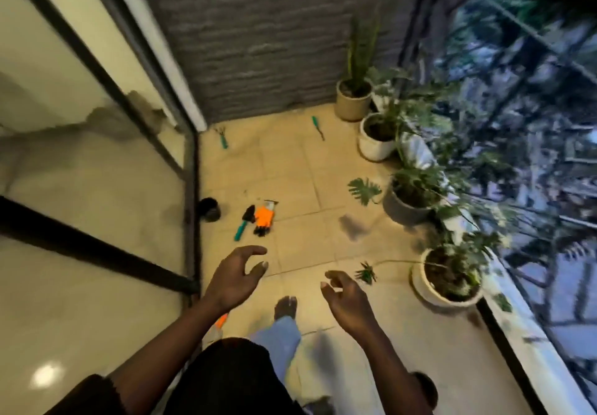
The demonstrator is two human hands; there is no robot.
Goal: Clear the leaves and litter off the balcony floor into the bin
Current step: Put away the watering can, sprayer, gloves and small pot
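Note:
Both my hands hover over the beige tiled balcony floor (290,169), holding nothing. My left hand (237,274) has loosely curved fingers, and so does my right hand (347,298). A green split leaf (363,190) lies on the tiles ahead to the right. A dark blurred scrap (352,225) lies nearer me. A small spiky sprig (366,274) on a long stem reaches out from the closest pot, just right of my right hand. A small black pot-like container (210,209) stands by the door frame. I see no bin that I can be sure of.
Orange gloves (264,217) and a teal trowel (244,222) lie mid-floor; two more teal tools (223,138) (318,127) lie near the grey wall. Potted plants (447,277) line the right railing. A glass sliding door (97,188) is on the left. My bare foot (286,306) is below my hands.

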